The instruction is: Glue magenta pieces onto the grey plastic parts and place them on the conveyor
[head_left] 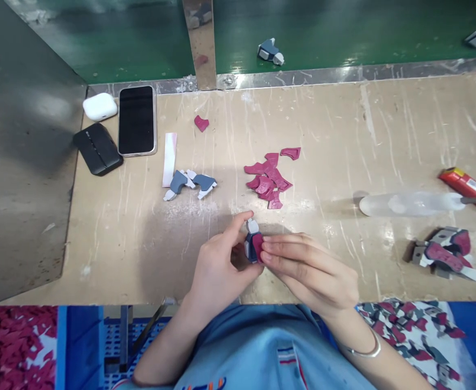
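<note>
Blue shirt [262, 346] lies nearest, just below both hands. Left hand [220, 262] holds a grey-and-navy toy part [252, 253] between thumb and index finger, above the desk [111, 244]; right hand [315, 273] pinches a red piece [257, 245] against the part's right side. Whether it sits flush cannot be told. Risk noted: uneven fingertip pressure could skew the red piece or make it slip; a forward nudge could scatter the loose red pieces [277, 179] ahead of the hands.
</note>
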Action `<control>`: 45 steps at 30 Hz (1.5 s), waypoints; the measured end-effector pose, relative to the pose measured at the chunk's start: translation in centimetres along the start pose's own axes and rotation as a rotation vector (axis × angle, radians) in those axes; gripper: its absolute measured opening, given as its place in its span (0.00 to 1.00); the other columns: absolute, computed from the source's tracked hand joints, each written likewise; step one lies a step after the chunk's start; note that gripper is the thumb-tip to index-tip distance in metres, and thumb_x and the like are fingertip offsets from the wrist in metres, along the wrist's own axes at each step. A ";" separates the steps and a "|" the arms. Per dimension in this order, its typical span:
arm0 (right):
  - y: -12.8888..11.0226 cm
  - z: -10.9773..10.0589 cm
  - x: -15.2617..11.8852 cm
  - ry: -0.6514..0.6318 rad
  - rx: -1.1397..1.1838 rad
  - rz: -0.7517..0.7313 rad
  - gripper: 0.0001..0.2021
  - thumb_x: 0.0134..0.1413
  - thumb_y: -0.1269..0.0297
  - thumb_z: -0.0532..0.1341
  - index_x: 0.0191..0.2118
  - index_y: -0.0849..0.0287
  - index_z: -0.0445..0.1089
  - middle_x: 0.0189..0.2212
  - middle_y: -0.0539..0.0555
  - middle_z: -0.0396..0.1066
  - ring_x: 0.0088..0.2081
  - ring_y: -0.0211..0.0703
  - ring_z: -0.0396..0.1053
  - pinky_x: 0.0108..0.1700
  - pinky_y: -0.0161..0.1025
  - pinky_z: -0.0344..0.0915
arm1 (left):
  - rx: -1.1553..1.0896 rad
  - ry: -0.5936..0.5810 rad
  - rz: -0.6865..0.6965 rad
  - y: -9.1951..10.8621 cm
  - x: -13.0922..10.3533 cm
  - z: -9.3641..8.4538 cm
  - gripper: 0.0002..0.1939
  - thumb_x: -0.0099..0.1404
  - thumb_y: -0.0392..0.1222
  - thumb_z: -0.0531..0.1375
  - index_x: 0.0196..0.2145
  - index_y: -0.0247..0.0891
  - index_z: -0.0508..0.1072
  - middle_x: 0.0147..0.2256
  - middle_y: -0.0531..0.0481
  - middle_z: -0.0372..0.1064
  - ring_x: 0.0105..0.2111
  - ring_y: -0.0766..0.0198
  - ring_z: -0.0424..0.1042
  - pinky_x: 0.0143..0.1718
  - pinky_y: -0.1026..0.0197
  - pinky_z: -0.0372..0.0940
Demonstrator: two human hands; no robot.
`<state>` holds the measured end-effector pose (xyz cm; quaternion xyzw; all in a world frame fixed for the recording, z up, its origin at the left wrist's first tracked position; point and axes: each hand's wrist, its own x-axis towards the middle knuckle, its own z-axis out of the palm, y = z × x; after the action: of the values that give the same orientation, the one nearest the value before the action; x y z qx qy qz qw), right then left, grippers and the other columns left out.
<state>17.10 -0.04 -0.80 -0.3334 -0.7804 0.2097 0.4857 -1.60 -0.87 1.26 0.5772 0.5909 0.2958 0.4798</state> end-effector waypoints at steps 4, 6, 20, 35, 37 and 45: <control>-0.1 0.0 0.1 -0.019 -0.030 -0.017 0.24 0.63 0.78 0.68 0.62 0.53 0.77 0.42 0.56 0.87 0.44 0.54 0.86 0.41 0.47 0.87 | 0.004 0.001 0.007 0.1 0.0 0.0 0.33 0.60 0.38 0.63 0.64 0.41 0.73 0.29 0.58 0.72 0.29 0.64 0.72 0.37 0.63 0.68; -0.1 0.0 0.2 -0.033 -0.035 -0.024 0.22 0.63 0.78 0.68 0.60 0.54 0.79 0.41 0.56 0.87 0.44 0.53 0.86 0.41 0.47 0.87 | -0.002 0.005 0.009 0.0 0.1 0.0 0.32 0.61 0.38 0.62 0.64 0.41 0.73 0.29 0.58 0.71 0.29 0.65 0.71 0.37 0.63 0.68; -0.4 -0.2 -0.2 -0.068 -0.157 -0.088 0.12 0.66 0.79 0.66 0.51 0.62 0.80 0.42 0.57 0.86 0.48 0.49 0.85 0.45 0.44 0.86 | 0.048 -0.005 0.015 -0.1 0.0 -0.1 0.32 0.62 0.37 0.64 0.65 0.41 0.73 0.30 0.58 0.73 0.29 0.65 0.73 0.38 0.63 0.70; -0.1 0.4 0.7 -0.026 0.186 0.264 0.11 0.63 0.77 0.69 0.43 0.53 0.85 0.40 0.55 0.86 0.41 0.44 0.85 0.45 0.38 0.85 | 0.118 0.041 0.090 -0.7 0.3 0.1 0.32 0.62 0.35 0.62 0.64 0.35 0.72 0.33 0.55 0.79 0.31 0.62 0.77 0.39 0.62 0.72; -0.1 0.6 0.6 -0.002 0.232 0.321 0.10 0.62 0.77 0.71 0.41 0.53 0.85 0.39 0.54 0.86 0.41 0.43 0.85 0.46 0.36 0.85 | 0.114 0.042 0.091 -0.7 0.3 0.0 0.32 0.62 0.35 0.62 0.64 0.35 0.72 0.33 0.55 0.79 0.32 0.62 0.77 0.39 0.62 0.72; -0.1 0.6 0.0 0.067 0.229 0.181 0.19 0.63 0.80 0.68 0.54 0.52 0.83 0.42 0.56 0.85 0.45 0.49 0.85 0.48 0.44 0.87 | -0.016 0.046 0.052 -0.3 0.1 0.1 0.32 0.59 0.34 0.64 0.63 0.39 0.73 0.30 0.59 0.76 0.29 0.66 0.75 0.36 0.66 0.70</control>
<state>16.52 -0.16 -0.99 -0.3515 -0.7016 0.3289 0.5254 -1.63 -0.81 0.97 0.5816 0.5842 0.3263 0.4626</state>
